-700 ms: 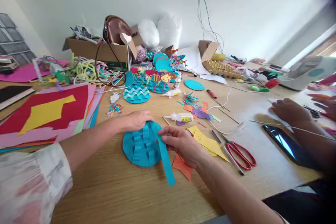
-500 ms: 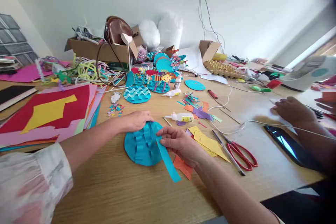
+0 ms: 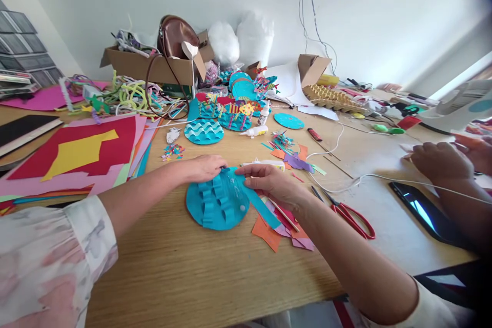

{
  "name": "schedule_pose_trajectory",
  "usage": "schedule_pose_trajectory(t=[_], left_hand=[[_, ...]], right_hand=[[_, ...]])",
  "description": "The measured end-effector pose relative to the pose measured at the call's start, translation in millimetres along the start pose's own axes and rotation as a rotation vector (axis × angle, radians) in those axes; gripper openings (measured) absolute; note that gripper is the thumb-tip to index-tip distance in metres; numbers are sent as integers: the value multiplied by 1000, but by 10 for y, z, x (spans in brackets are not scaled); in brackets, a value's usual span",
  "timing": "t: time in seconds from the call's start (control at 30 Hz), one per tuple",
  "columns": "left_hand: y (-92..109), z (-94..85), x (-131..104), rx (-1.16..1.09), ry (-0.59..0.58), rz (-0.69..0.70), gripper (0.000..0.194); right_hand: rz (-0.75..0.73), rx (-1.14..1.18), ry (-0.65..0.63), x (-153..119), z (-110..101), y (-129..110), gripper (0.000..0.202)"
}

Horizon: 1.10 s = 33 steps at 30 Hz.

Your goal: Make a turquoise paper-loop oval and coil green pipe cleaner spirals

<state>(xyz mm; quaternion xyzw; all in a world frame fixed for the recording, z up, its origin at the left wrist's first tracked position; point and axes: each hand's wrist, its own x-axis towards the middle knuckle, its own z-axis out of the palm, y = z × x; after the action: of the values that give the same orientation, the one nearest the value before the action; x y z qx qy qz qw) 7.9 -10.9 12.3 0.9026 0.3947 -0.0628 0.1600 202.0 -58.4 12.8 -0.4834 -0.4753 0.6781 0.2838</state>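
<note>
A round blue paper disc [image 3: 198, 211] lies on the table in front of me. Wavy rows of looped blue paper strip stand on its left part, and whitish glue-like dots show on its right side. My left hand [image 3: 209, 167] is closed at the disc's top edge, fingertips pressed together on it. Between thumb and fingers of my right hand [image 3: 271, 183] is a flat blue paper strip [image 3: 265, 211], its free end hanging down to the right. Just behind the right hand lies a white glue bottle [image 3: 277, 165], partly covered.
Orange paper scraps [image 3: 266, 234] and red-handled scissors [image 3: 355, 219] lie right of the disc. Beyond are a phone [image 3: 423, 215], a white cable [image 3: 378, 178] and another person's hands [image 3: 442, 161]. Coloured paper sheets [image 3: 126, 151] are stacked left; finished blue paper pieces [image 3: 203, 133] stand behind.
My right hand has shifted slightly up and right with the strip, uncovering the dots on the disc's right side. My left hand stays at the disc's top edge. The view has shifted a little.
</note>
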Motion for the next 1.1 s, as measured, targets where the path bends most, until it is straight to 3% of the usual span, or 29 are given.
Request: schedule_pose_trajectory(t=[0.27, 0.83, 1.1], left_hand=[[-22, 21, 61, -24, 0, -42, 37], [129, 43, 119, 60, 86, -192, 37], [269, 24, 123, 88, 98, -307, 25]], right_hand=[[-82, -218, 38, 197, -43, 46, 16], [-27, -319, 31, 179, -25, 30, 14], [-63, -350, 39, 215, -43, 100, 10]])
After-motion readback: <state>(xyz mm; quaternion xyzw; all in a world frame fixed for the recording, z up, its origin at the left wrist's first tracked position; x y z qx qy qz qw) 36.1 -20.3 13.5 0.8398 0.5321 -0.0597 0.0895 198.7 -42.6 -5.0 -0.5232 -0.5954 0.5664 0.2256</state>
